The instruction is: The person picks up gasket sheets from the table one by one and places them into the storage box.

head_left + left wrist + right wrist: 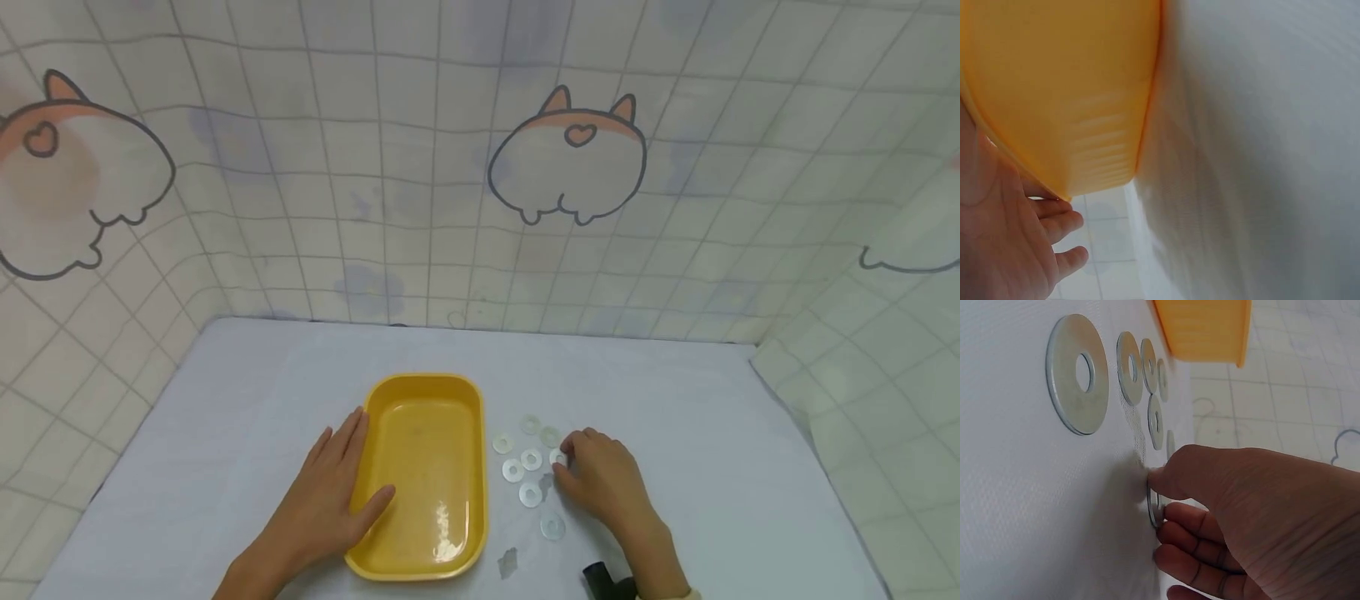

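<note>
pinching one washer [1152, 509] with the right hand [603, 473] on the white table [697, 417], near loose washers [523, 495] and right of the yellow tray [416, 483]; plain from the right wrist, partly hidden from the head. resting the left hand [327, 500] with extended fingers along the tray's rim. showing the tray's inner floor and a black object [600, 579] only from the head.

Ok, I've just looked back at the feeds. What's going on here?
A person's left hand rests on the left rim of a yellow tray, thumb over the edge. Their right hand has thumb and fingertips at the edges of a metal washer lying on the white cloth. The other washers lie on the cloth right of the tray.
</note>
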A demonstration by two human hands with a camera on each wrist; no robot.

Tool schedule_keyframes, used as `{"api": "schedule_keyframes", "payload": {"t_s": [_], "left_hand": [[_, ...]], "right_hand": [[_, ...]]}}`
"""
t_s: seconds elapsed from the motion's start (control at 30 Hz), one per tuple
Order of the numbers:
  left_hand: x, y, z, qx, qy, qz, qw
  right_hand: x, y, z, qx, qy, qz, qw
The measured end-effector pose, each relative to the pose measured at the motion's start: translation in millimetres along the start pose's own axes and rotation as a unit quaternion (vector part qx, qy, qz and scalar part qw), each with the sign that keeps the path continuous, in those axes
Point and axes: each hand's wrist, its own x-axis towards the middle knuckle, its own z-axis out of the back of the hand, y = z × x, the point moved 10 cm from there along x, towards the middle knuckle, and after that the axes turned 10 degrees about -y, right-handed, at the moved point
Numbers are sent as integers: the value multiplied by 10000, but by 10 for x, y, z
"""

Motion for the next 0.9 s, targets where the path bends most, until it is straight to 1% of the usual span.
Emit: {"api": "schedule_keyframes", "payload": {"t_s": [0.1, 0.2, 0.33, 0.5, 0.6, 0.73, 0.9], "left_hand": [[-14, -18, -11, 23, -78, -132, 9999], [-17, -21, -20, 65, -137, -184, 9997], [-28, -7, -50, 17, -34, -148, 9999], [-33, -6, -53, 32, -6, -250, 9997], [-32, 0, -50, -81, 78, -204, 9997], [-37, 16, -64, -280, 216, -53, 9994], [-47, 23, -74, -311, 223, -12, 9993]], "right_hand": [[-6, 10, -5, -66, -33, 23, 10000], [-4, 33, 15, -114, -116, 86, 9998], [-7, 55, 31, -143, -138, 58, 9998], [-14, 69, 37, -160, -160, -68, 9997], [-16, 76, 35, -171, -148, -143, 9996], [-18, 77, 33, -248, -109, -222, 9994], [-5, 94, 16, -396, -79, -214, 9990]]}}
